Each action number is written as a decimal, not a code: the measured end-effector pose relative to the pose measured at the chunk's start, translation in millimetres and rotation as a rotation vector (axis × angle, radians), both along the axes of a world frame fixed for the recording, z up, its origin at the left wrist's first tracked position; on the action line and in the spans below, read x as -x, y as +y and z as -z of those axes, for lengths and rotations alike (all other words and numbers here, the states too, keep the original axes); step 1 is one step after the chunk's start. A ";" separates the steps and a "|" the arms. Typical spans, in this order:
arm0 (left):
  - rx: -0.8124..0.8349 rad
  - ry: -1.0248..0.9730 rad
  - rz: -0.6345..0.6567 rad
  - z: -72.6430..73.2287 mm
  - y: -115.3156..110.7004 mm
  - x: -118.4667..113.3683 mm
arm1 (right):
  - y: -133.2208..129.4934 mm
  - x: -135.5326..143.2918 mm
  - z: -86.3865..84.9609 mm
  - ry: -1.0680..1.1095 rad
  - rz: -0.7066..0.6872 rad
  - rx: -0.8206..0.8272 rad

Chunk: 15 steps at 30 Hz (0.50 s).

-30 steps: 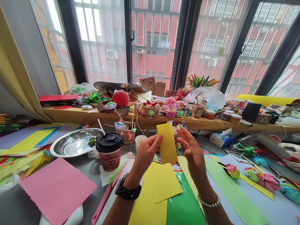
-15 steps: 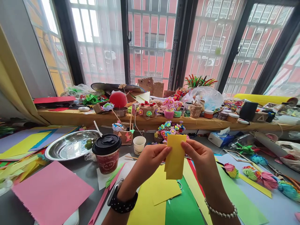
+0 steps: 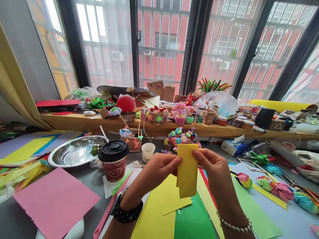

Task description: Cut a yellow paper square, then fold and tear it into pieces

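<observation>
A folded piece of yellow paper point(image 3: 187, 176) is held upright in the middle of the view, its layers slightly offset along the lower left edge. My left hand point(image 3: 163, 169) pinches its left edge between thumb and fingers. On the opposite side, my right hand point(image 3: 211, 167) grips the upper right edge, thumb on the front face. Below them lie a large yellow sheet point(image 3: 154, 212) and a smaller yellow piece, over a glossy green surface point(image 3: 194, 222). A white paper cup point(image 3: 148, 152) stands just beyond my left hand.
At left are a lidded coffee cup point(image 3: 114, 162), a metal tray point(image 3: 72, 151) with small green fruit, and a pink sheet point(image 3: 57, 202). Folded paper flowers point(image 3: 284, 191) and a light green sheet point(image 3: 256, 205) lie at right. Crafts and jars crowd the window ledge point(image 3: 154, 127).
The folded yellow paper now shows longer at the bottom, its front layer reaching lower. Both hands keep their pinch in nearly the same place. The view has shifted slightly.
</observation>
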<state>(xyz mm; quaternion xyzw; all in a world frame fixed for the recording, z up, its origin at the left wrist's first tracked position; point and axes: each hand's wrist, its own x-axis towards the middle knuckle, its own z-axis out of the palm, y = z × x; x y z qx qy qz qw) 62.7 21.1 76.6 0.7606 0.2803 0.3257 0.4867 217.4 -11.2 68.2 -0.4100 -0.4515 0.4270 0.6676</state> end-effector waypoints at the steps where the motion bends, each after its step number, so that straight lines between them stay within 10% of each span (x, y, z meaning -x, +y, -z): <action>1: -0.001 0.008 0.001 0.1 0.1 0.5 | -0.5 0.1 -0.6 0.006 -0.001 0.006; 15: 0.010 -0.123 -0.254 -9.4 -6.4 11.0 | -3.4 1.6 1.1 -0.211 -0.094 0.042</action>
